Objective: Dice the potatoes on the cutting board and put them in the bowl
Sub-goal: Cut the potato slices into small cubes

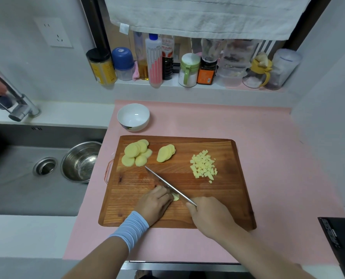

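Hands meet low in the middle of the frame, over the near part of the wooden cutting board [227,208]. We see the left hand [155,204], a pale blue wristband [131,228] at its wrist, with fingers curled down onto a small potato piece [176,196], pinning it to the board. The right hand [209,216] grips the kitchen knife [167,184] by its handle, which the fist hides. The blade runs diagonally up and left, close against the left knuckles and the held piece, its tip pointing toward the slices.

At the board's upper left we find a fanned cluster of round potato slices [136,155]. Just right of it is a smaller leaning stack of slices [166,153], and at the right a loose heap of pale yellow potato cubes [203,167]. The white bowl [133,125] stands on the pink mat [268,148] just beyond the board's upper left corner, its white inside showing.
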Tool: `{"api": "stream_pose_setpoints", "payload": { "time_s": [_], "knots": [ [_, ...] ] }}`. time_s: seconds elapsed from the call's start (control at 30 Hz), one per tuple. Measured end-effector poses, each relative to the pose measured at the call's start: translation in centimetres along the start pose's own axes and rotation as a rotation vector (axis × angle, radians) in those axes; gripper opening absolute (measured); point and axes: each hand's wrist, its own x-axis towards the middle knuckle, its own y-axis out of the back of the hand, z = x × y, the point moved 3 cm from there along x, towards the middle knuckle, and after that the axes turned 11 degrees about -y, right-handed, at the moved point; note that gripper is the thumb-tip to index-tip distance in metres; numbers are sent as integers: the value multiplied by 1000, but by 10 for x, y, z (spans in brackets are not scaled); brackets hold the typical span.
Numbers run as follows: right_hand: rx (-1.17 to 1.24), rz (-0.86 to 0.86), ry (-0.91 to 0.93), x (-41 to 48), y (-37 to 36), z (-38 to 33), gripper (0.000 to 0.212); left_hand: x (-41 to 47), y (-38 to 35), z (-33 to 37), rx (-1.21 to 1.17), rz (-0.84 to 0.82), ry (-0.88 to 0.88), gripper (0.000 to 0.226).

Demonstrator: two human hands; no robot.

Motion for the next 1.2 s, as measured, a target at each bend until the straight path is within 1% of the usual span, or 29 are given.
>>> {"api": "stream_pose_setpoints", "payload": {
  "time_s": [0.2,0.4,0.57,0.73,0.83,0.9,0.93,1.0,1.03,1.13,1.17,1.2],
  "knots": [
    [11,-27,-41,-2,-5,10,35,0,0,0,-20,5,13,6],
    [52,-67,-65,11,-15,7,41,2,3,2,-13,12,6,6],
    [51,-48,-65,28,-18,-15,31,3,4,4,11,31,16,14],
    [61,-45,-69,32,-20,-8,30,2,2,7,-24,42,30,14],
    [74,-59,-49,31,-17,-9,36,3,5,6,-70,27,39,12],
    [107,-71,-35,30,-13,-7,42,4,9,5,-122,-16,64,7],
    [117,-67,-30,28,-9,-4,43,5,12,4,-153,-39,89,9],
    [119,-52,-10,24,0,0,44,7,23,0,-204,-21,182,20],
    [125,-45,8,22,5,3,45,8,32,-5,-221,35,267,24],
    [76,8,80,17,20,13,42,9,65,-33,-272,293,697,31],
    [47,44,116,17,24,17,38,10,75,-44,-282,343,829,34],
    [8,87,152,19,27,21,32,13,83,-52,-293,369,920,35]
  ]
}}
